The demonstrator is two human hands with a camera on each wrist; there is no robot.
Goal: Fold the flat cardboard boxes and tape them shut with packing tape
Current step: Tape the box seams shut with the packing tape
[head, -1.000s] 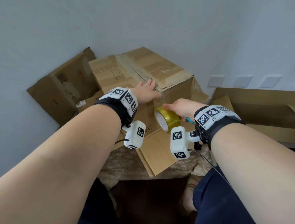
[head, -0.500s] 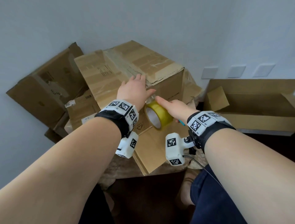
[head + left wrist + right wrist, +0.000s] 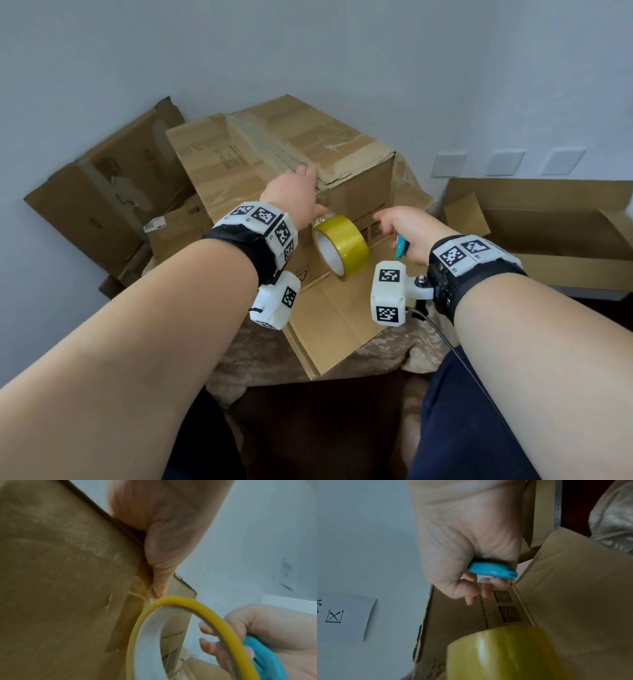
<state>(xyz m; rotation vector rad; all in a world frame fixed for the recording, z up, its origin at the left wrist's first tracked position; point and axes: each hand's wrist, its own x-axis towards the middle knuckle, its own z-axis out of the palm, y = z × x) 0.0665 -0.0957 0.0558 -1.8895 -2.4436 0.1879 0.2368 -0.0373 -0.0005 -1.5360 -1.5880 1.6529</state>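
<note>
Head view: tape roll hangs between left fingers flat on box and right fingers curled round blue cutter.

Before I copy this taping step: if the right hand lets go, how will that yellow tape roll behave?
The tape roll is round and on edge, so it probably rolls or swings. It looks light and stiff. Its strip, pressed by the left hand onto the box, may tether it.
</note>
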